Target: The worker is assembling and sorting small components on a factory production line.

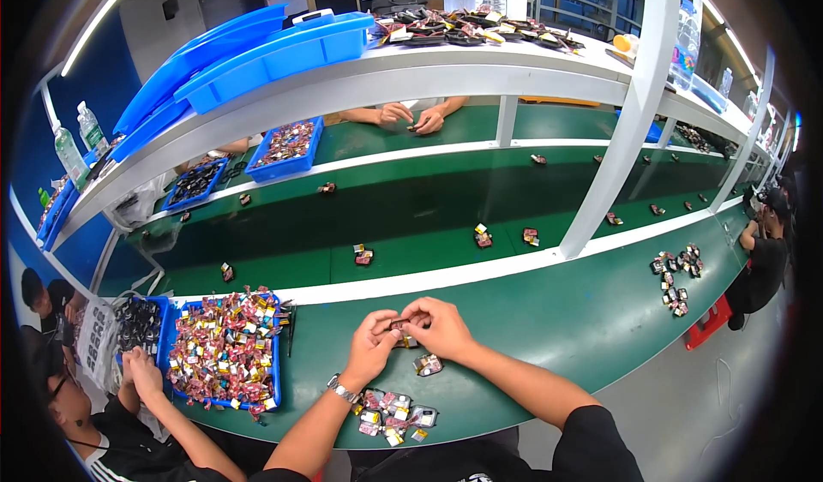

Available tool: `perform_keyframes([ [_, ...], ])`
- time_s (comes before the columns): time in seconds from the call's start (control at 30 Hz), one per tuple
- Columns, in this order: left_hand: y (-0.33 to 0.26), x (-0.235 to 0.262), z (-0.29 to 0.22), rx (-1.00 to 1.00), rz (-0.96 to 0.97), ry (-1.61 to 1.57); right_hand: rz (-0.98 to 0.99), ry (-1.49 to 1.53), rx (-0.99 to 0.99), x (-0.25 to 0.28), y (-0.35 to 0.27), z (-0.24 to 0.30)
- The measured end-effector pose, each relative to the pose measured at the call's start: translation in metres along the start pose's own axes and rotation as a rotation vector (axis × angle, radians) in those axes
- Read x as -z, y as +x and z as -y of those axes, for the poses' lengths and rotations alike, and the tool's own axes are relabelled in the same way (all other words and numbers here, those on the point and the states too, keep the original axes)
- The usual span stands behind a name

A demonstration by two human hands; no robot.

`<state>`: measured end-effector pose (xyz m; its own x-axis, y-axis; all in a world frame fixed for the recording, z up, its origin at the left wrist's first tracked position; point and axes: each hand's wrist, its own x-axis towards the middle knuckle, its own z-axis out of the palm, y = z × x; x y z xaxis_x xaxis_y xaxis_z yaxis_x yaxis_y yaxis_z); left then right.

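Note:
My left hand (pixel 372 345), with a metal watch on its wrist, pinches a small dark electronic module (pixel 399 325) over the green bench. My right hand (pixel 439 331) has thumb and fingers closed on the same module from the other side. Fingers cover most of it. Just below them shows a white-and-yellow part (pixel 407 341); whether it hangs from the module or lies on the bench I cannot tell. One unit in a clear-and-black shell (pixel 427 365) lies under my right wrist. Several similar units (pixel 393 415) are clustered beside my left forearm.
At left stands a blue tray (pixel 277 371) heaped with red circuit boards and batteries, beside a tray of black shells (pixel 140 321). A co-worker's hands (pixel 141 375) are near it. Beyond a white rail, units ride a green conveyor belt (pixel 429 263). A slanted white post (pixel 621 113) rises ahead.

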<state>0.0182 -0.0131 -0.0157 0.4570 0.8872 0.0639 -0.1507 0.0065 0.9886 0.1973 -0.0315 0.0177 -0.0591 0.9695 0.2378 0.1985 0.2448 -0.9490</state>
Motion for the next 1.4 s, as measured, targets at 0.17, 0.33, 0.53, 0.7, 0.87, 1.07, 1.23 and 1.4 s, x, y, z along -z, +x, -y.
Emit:
perform_keyframes([
  [0.17,0.002,-0.003,-0.010,0.014,0.004,-0.138,-0.193,-0.024,-0.178,0.038,0.080,-0.042],
  [0.33,0.002,-0.002,-0.007,0.039,0.057,-0.090,-0.316,-0.272,-0.208,0.055,0.114,-0.051],
  [0.53,0.000,0.005,-0.010,0.044,0.057,-0.086,-0.795,-1.028,-0.114,0.113,0.088,-0.055],
  [0.7,0.005,0.003,-0.015,0.075,0.073,-0.079,-0.725,-1.022,-0.191,0.135,0.086,-0.079],
  [0.87,0.004,0.005,-0.012,0.101,0.073,-0.171,-0.533,-0.567,0.032,0.130,0.073,-0.076],
  [1.07,0.000,0.010,-0.024,0.159,0.061,-0.265,0.168,-0.362,0.318,0.045,0.012,0.026],
  [1.23,0.000,0.018,-0.023,0.224,0.173,-0.306,0.406,-0.528,0.359,0.023,-0.001,0.055],
  [1.4,0.003,0.013,-0.025,0.235,0.131,-0.310,0.310,-0.509,0.412,0.024,0.002,0.037],
])
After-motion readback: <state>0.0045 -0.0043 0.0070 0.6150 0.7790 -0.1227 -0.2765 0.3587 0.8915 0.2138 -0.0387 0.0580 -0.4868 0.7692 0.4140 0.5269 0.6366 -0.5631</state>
